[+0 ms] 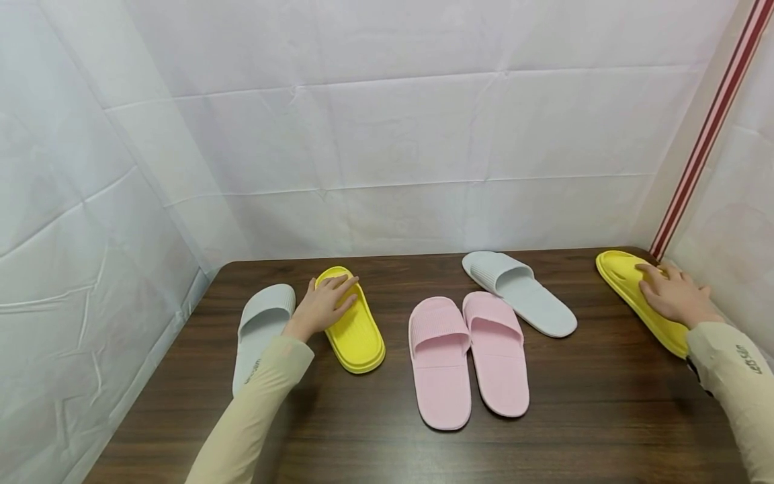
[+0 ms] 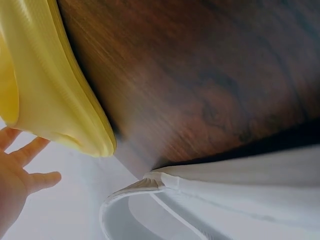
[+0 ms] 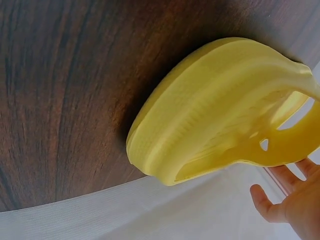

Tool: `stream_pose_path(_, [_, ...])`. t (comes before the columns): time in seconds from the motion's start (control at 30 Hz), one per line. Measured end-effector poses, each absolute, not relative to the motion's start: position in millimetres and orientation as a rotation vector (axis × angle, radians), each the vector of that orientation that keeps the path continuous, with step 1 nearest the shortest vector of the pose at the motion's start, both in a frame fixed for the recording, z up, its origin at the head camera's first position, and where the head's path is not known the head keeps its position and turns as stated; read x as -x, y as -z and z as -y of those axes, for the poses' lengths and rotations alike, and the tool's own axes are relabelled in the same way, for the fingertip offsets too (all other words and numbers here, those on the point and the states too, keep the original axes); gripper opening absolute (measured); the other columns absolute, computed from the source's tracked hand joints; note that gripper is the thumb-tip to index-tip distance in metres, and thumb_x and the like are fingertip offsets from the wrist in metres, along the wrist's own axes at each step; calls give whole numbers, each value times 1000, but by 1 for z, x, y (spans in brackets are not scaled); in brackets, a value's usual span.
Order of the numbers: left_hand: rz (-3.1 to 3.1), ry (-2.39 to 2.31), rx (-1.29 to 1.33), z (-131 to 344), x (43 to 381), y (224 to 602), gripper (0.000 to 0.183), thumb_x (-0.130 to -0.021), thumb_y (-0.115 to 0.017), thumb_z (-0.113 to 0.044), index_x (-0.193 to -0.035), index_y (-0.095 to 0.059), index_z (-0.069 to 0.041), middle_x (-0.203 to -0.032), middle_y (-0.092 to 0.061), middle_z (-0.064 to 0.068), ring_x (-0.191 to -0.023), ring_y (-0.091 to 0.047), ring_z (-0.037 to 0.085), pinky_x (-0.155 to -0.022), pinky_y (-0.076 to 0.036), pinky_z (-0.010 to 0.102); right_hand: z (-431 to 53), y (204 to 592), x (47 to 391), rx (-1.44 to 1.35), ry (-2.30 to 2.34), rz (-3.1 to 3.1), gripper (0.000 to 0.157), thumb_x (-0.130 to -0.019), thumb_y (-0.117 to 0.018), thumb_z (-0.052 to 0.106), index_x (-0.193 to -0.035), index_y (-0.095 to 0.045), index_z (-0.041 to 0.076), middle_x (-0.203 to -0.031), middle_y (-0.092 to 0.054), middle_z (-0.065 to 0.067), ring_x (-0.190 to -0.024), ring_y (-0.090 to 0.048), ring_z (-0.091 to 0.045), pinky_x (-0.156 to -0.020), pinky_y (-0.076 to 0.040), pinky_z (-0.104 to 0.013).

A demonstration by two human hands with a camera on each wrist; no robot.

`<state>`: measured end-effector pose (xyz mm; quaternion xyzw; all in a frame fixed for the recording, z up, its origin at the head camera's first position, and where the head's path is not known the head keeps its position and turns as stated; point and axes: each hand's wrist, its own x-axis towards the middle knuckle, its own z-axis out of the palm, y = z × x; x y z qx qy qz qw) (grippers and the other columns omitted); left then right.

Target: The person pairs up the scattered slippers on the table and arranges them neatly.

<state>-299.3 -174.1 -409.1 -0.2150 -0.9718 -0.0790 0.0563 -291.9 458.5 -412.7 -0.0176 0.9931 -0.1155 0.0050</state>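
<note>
My left hand (image 1: pixel 323 302) lies with relaxed fingers across the strap end of a yellow slipper (image 1: pixel 357 329) at the table's back left. A grey slipper (image 1: pixel 261 326) sits just left of it. In the left wrist view the fingers (image 2: pixel 30 165) are spread beside the yellow slipper (image 2: pixel 55 90), above the grey slipper (image 2: pixel 200 200). My right hand (image 1: pixel 672 296) rests flat on the second yellow slipper (image 1: pixel 629 282) at the far right corner. In the right wrist view that slipper (image 3: pixel 220 110) shows its strap opening, and the right hand's fingers (image 3: pixel 287 200) are straight.
A pink pair (image 1: pixel 465 356) lies side by side in the middle of the dark wooden table (image 1: pixel 605 417). Another grey slipper (image 1: pixel 523 296) lies angled behind it. White cloth walls (image 1: pixel 387 148) close in the back and both sides.
</note>
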Motion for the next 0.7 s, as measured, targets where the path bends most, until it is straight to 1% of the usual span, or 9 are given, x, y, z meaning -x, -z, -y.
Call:
stream_pose_path(0.37, [2944, 266, 675, 175, 294, 405, 43, -94, -39, -36, -134, -42, -18, -136, -43, 11, -125, -39, 32, -103, -17, 62, -457, 412, 289, 61, 353, -3114, 61, -92, -15, 51, -137, -22, 10, -131, -17, -38, -111, -18, -61, -72, -15, -77])
stream_pose_path(0.47, [2934, 274, 687, 176, 293, 405, 43, -94, -40, -36, -133, -43, -17, -135, -44, 11, -125, -39, 33, -102, -17, 63, -457, 413, 289, 63, 349, -3119, 61, -92, -15, 51, -137, -23, 10, -130, -17, -38, -111, -18, -61, -72, -14, -78])
stream_pose_path(0.7, [2902, 273, 737, 180, 290, 405, 42, -93, -42, -36, -130, -47, -17, -132, -48, 10, -124, -42, 29, -102, -18, 63, -458, 413, 288, 68, 342, -3134, 59, -93, -17, 49, -137, -24, 10, -129, -18, -38, -111, -18, -61, -72, -14, -78])
